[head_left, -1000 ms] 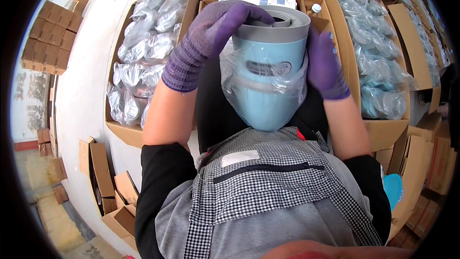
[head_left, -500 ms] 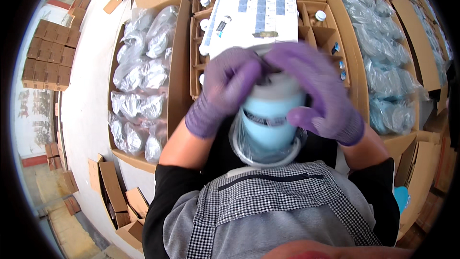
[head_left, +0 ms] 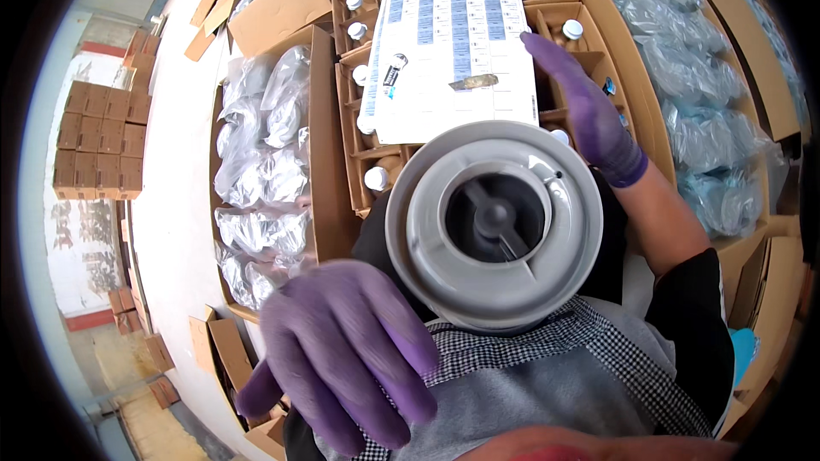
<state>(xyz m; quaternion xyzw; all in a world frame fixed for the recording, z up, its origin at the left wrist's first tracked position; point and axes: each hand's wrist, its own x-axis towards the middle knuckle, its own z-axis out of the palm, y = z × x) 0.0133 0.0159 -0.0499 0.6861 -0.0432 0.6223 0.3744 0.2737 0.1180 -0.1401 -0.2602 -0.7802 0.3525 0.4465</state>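
A wide grey round plastic part [head_left: 410, 239] faces up at my lap, against my apron. Its raised inner ring surrounds a dark hollow with a hub and bar inside. Whatever is under it is hidden. My left hand [head_left: 342, 350], in a purple glove, is open to its lower left, fingers spread and back upward, holding nothing. My right hand [head_left: 589, 111], gloved alike, is open beyond the part's upper right, fingers stretched along the right edge of a white printed sheet [head_left: 504, 107]. A small label [head_left: 395, 70] and a brownish strip [head_left: 474, 83] lie on the sheet.
Beneath the sheet is a divided carton [head_left: 589, 60] of white-capped bottles. A carton [head_left: 329, 145] of clear-bagged items stands left, another [head_left: 645, 119] of bluish bagged items right. Flattened cardboard [head_left: 226, 350] lies lower left; stacked boxes [head_left: 98, 132] stand farther left.
Both hands were round a light-blue vessel with a grey top and clear plastic. Now they are apart, left down and left, right up. The grey round part faces up; the blue body is out of sight.
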